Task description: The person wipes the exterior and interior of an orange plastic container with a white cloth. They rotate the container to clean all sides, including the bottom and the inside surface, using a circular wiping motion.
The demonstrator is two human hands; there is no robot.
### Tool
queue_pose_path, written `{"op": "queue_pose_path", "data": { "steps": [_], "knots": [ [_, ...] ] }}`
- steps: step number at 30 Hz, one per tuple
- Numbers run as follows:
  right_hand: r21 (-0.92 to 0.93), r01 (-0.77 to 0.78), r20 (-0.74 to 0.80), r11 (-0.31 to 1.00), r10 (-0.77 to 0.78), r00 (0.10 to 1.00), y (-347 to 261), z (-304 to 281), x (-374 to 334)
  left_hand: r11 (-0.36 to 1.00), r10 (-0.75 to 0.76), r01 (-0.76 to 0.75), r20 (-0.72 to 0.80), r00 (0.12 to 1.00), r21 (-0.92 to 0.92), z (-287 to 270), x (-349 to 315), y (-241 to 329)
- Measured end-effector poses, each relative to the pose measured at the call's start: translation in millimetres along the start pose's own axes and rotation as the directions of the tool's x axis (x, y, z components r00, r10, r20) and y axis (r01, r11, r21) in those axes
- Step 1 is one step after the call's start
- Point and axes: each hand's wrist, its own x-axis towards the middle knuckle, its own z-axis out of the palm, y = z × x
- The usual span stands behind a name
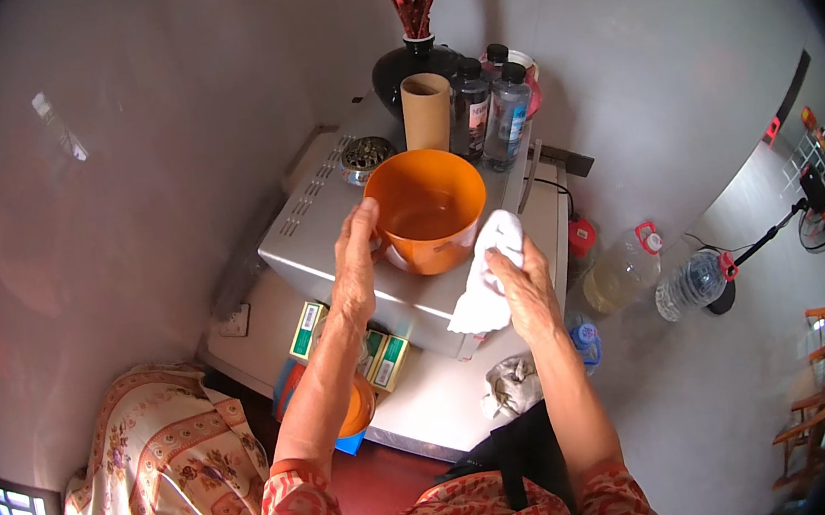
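Note:
An orange bowl with a deep, round wall is over the front part of a silver box-shaped appliance. My left hand grips the bowl's left side, fingers along the outside near the rim. To the right of the bowl, my right hand has its fingers closed on a white cloth. The cloth hangs down from the fingers, close to the bowl's right wall. The inside of the bowl shows nothing in it. Whether its base touches the appliance, I cannot tell.
Behind the bowl stand a cardboard tube, a black vase with red stems, clear bottles and a patterned round tin. Small boxes and a crumpled grey cloth lie in front. Large jugs stand right.

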Motion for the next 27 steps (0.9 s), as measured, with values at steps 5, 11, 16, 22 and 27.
{"op": "queue_pose_path", "data": {
  "steps": [5,11,16,22,27],
  "knots": [
    [0.036,-0.028,0.074,0.999,0.026,0.997,12,-1,10,0.999,-0.010,0.008,0.045,0.999,0.052,16,-12,5],
    [0.073,0.011,-0.015,0.997,-0.010,1.000,1,-4,-42,0.949,0.080,-0.023,0.170,0.982,-0.313,36,-60,3],
    [-0.029,0.033,-0.113,0.999,-0.036,0.993,0,-30,-95,0.900,0.094,0.036,0.276,0.957,-0.434,51,-106,-15],
    [-0.153,0.219,-0.196,0.964,-0.247,0.949,2,-68,-152,0.823,0.072,0.119,0.310,0.948,-0.555,83,-154,-42],
    [0.103,0.164,-0.492,0.981,-0.093,0.866,13,-109,-179,0.865,0.011,0.204,0.425,0.905,-0.458,95,-178,-65]
  ]
}}
